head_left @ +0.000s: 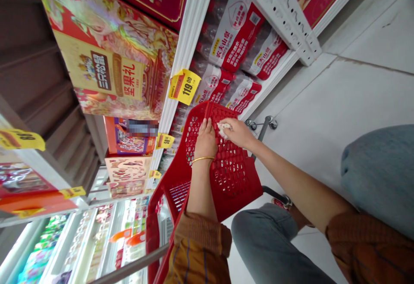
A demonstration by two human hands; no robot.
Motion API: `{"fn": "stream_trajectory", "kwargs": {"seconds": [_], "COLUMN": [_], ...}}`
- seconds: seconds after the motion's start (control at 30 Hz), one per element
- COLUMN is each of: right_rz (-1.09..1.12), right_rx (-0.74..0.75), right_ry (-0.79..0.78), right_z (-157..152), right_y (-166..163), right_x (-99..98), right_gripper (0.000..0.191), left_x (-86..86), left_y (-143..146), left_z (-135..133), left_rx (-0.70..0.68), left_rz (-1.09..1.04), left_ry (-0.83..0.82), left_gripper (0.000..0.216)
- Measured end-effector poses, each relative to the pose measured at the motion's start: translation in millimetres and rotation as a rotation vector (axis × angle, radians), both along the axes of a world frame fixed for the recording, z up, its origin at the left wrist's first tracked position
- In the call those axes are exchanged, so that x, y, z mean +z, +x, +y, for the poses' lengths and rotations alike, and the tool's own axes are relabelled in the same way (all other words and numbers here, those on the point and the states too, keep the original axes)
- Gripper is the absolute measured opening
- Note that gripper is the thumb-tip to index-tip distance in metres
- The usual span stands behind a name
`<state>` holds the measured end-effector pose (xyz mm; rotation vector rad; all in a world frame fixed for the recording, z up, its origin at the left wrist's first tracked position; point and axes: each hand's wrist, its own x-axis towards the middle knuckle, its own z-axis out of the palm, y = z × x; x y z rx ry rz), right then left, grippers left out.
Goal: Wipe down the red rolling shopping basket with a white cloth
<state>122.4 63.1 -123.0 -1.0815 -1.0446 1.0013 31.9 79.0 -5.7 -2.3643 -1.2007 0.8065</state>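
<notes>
A red plastic shopping cart [239, 204] with a perforated wall stands in front of me. My left hand [206, 141], a gold bangle at its wrist, lies on the cart with fingers stretched out against the red plastic near its end. Beside it, my right hand [238, 132] is closed around a crumpled white cloth [224, 129] and presses it to the perforated panel. Part of the cloth is hidden under the fingers.
The scene appears tilted sideways. Shelves carry red-wrapped packs of bottled water [237, 29], a large nut gift box [119, 68] and yellow price tags [185, 86]. Cart casters [273, 122] stand on the pale tiled floor [310, 107]. My jeans-clad knees [378, 172] are close by.
</notes>
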Motion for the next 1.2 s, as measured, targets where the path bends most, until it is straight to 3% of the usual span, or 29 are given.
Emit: {"fn": "stream_trajectory", "kwargs": {"seconds": [0.1,0.17,0.3,0.43,1.2], "right_rz": [0.029,0.033,-0.011,-0.029,-0.049], "right_rx": [-0.212,-0.238,-0.128,-0.129,0.052], "right_ry": [0.095,0.166,0.197,0.229,0.286], "right_z": [25,38,46,38,-15], "right_y": [-10,-20,-41,-52,-50], "right_x": [1.1,-2.7,-13.7,-17.5,-16.9], "right_gripper": [0.044,0.048,0.049,0.049,0.054], "left_x": [-0.3,-1.4,-4.3,-6.0,-5.1], "left_y": [0,-1,-1,0,-2], "left_z": [0,0,-1,-2,-2], "left_rx": [0.013,0.012,0.016,0.016,-0.087], "left_rz": [-0.008,-0.01,-0.003,-0.014,0.157], "left_ry": [-0.007,-0.004,0.001,0.018,0.028], "left_gripper": [0.059,0.059,0.058,0.058,0.048]}}
